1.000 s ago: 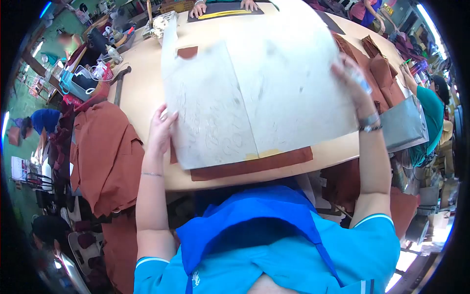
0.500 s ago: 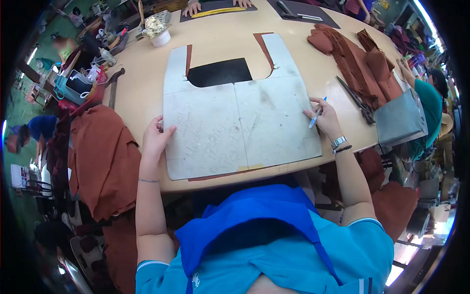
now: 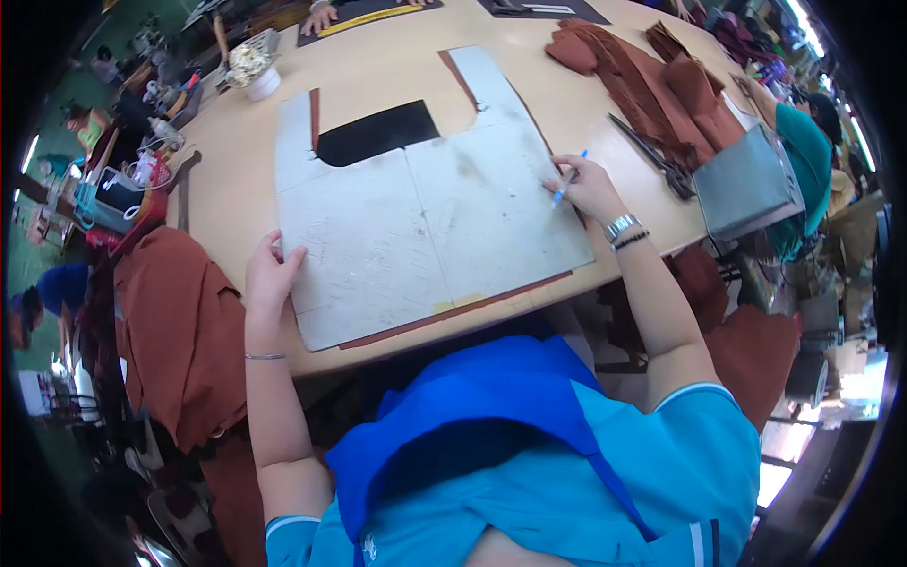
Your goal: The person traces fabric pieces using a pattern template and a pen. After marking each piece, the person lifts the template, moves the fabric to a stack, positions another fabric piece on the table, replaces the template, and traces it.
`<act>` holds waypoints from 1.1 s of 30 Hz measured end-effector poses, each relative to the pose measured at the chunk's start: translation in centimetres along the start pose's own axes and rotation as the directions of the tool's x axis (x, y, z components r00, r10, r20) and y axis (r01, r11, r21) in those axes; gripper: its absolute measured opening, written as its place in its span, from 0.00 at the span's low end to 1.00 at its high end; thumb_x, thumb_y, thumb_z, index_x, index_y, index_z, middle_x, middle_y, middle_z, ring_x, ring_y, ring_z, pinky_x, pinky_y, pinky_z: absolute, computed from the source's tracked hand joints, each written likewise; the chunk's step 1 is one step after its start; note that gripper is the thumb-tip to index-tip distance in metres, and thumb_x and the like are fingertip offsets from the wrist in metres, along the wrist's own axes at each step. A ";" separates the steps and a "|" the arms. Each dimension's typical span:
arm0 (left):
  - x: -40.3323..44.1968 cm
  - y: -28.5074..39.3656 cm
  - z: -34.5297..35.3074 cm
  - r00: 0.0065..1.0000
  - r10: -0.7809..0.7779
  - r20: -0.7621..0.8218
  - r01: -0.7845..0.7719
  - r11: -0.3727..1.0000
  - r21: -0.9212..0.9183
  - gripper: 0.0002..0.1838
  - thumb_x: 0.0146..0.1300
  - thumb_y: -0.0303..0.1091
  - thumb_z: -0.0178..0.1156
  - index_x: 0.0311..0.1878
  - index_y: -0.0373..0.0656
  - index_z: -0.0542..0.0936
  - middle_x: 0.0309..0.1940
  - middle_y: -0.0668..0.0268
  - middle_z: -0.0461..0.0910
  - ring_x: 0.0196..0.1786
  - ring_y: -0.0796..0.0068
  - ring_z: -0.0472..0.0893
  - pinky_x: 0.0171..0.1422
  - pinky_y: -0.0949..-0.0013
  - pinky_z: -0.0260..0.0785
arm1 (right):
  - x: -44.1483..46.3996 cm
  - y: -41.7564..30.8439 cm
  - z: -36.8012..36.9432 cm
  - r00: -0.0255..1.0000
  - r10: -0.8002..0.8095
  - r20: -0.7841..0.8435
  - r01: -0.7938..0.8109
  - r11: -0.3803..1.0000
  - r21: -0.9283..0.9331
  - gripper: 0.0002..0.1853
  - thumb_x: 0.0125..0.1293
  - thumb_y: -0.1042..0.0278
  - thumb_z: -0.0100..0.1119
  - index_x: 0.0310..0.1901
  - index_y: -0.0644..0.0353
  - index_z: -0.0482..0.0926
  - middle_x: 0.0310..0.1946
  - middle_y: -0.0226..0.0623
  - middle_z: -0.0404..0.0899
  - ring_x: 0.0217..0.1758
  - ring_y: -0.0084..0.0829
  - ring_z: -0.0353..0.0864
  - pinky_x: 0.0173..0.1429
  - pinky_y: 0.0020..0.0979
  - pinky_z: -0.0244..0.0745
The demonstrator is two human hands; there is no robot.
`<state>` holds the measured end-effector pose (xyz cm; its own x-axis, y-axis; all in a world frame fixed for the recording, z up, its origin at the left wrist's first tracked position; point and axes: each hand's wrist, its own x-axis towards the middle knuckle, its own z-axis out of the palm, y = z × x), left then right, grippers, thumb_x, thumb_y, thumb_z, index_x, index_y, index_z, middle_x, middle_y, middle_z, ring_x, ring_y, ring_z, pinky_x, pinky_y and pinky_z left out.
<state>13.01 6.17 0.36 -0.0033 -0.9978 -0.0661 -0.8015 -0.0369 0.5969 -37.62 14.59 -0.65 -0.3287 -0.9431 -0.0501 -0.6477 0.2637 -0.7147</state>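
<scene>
A large pale grey template (image 3: 378, 227) with a wide notch at its far side lies flat on the table, over reddish-brown material (image 3: 453, 310) that shows along its near edge. My left hand (image 3: 274, 271) grips the template's left edge between thumb and fingers. At the right edge, my right hand (image 3: 588, 187) holds a blue and white pen (image 3: 565, 185), its fingers closed round it and touching the template. Inside the notch a black piece (image 3: 378, 134) is visible.
Scissors (image 3: 657, 159) lie right of the template, beside brown material (image 3: 661, 85) and a grey metal box (image 3: 749, 184). A white pot (image 3: 263, 85) and a hammer (image 3: 185, 192) are at left. Another person's hand (image 3: 322, 17) rests at the far edge; a green-sleeved person (image 3: 803, 170) is at right.
The template has come down from a tilted, raised position to lie flat on the brown material. Both hands came down with it, and the view has shifted and turned.
</scene>
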 end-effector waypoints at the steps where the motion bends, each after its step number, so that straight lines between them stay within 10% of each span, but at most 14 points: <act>1: -0.1 0.6 -0.5 1.000 -0.013 0.026 0.012 0.999 0.038 0.34 0.56 0.42 0.71 0.64 0.36 0.74 0.28 0.67 0.76 0.30 0.75 0.77 0.36 0.68 0.72 | -0.6 -1.9 -0.8 1.000 0.023 0.021 -0.022 0.998 -0.063 0.27 0.54 0.57 0.77 0.53 0.61 0.81 0.26 0.30 0.80 0.29 0.21 0.78 0.39 0.28 0.75; 33: -0.2 -1.7 -0.2 0.998 0.045 -0.041 -0.045 0.999 0.002 0.34 0.51 0.51 0.74 0.58 0.43 0.81 0.32 0.67 0.80 0.35 0.74 0.79 0.43 0.69 0.73 | 0.3 2.3 -0.5 0.999 -0.031 0.030 0.022 0.960 0.280 0.24 0.61 0.72 0.70 0.58 0.66 0.77 0.33 0.29 0.82 0.33 0.16 0.77 0.35 0.19 0.73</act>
<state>14.51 6.45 -0.50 -0.0147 -0.9999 -0.0059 -0.8017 0.0082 0.5977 -39.50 14.99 -1.96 -0.2873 -0.9566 -0.0487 -0.4365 0.1760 -0.8823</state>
